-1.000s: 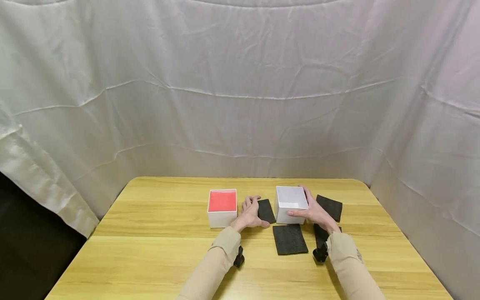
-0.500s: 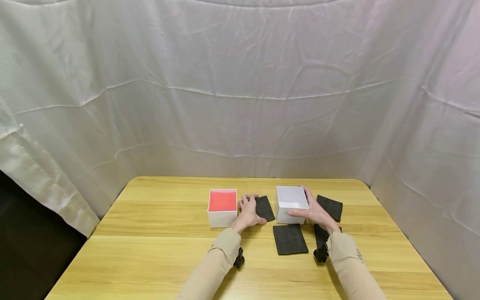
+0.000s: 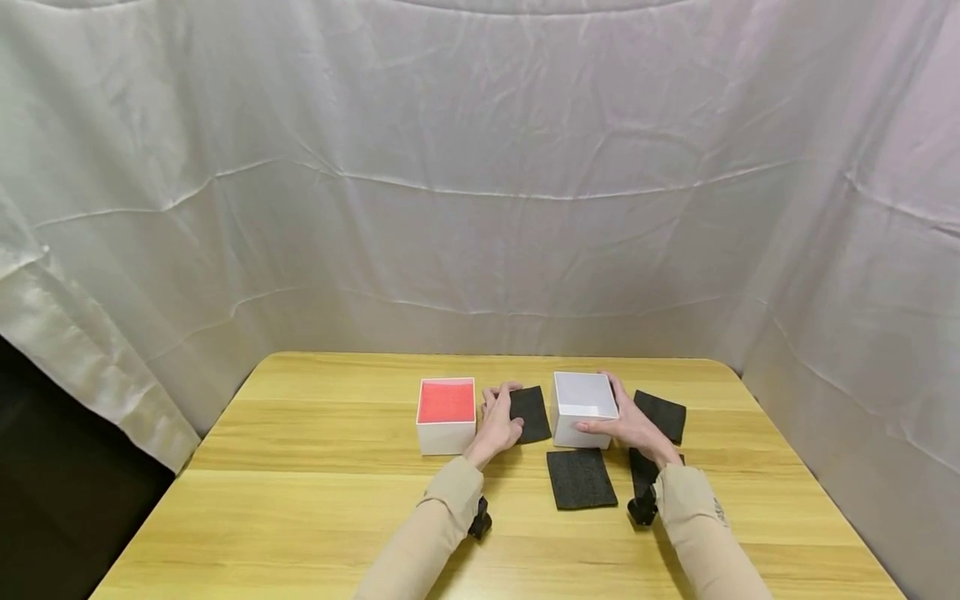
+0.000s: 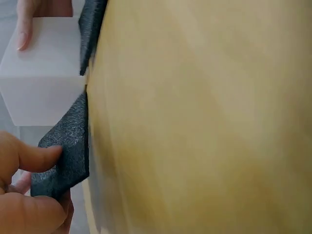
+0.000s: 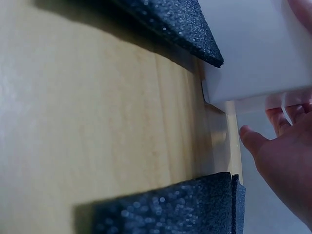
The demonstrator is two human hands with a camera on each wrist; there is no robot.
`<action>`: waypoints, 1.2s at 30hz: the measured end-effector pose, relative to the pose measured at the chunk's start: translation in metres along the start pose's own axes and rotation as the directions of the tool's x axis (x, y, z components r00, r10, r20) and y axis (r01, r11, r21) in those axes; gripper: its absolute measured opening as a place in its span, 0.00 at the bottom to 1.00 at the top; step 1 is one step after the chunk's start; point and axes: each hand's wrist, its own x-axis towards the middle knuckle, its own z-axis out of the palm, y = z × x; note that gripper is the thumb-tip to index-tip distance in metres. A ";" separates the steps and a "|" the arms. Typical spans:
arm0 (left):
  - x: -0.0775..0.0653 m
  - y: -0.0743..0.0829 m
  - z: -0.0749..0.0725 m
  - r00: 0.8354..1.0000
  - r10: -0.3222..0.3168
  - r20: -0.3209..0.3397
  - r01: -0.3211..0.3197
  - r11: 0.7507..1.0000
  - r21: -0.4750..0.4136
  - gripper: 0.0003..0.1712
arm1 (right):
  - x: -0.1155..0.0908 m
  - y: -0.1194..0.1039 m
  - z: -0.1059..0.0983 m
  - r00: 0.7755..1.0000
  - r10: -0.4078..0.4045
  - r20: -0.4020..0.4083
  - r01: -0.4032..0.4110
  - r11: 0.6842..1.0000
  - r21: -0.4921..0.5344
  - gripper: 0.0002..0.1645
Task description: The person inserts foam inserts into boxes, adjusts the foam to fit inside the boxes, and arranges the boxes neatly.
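Note:
In the head view my left hand (image 3: 498,423) is at a black foam square (image 3: 531,414) between two white boxes. The left wrist view shows the thumb (image 4: 41,157) on the face of this foam square (image 4: 70,139) and other fingers beneath its edge, pinching it. My right hand (image 3: 630,425) grips the right-hand white box (image 3: 570,433) by its near right side. Its thumb lies across the front wall, and its other fingers reach behind the side. The top of this box is open, with a pale interior. In the right wrist view the box (image 5: 248,58) fills the upper right.
Left of my left hand stands another white box (image 3: 445,439), with a red square (image 3: 446,402) filling its top. More black foam lies on the wooden table (image 3: 330,517): one square (image 3: 582,481) in front, two (image 3: 660,414) at the right, one partly under my wrist.
My left thumb has come in from the foam square's near edge toward the fingers. The foam square has shifted slightly back. My right hand and both boxes stay where they were.

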 end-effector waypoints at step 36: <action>0.008 0.045 -0.024 0.939 0.028 -0.343 -0.142 0.939 -0.312 0.26 | 0.000 0.002 0.000 1.000 0.001 -0.009 -0.001 1.000 0.000 0.65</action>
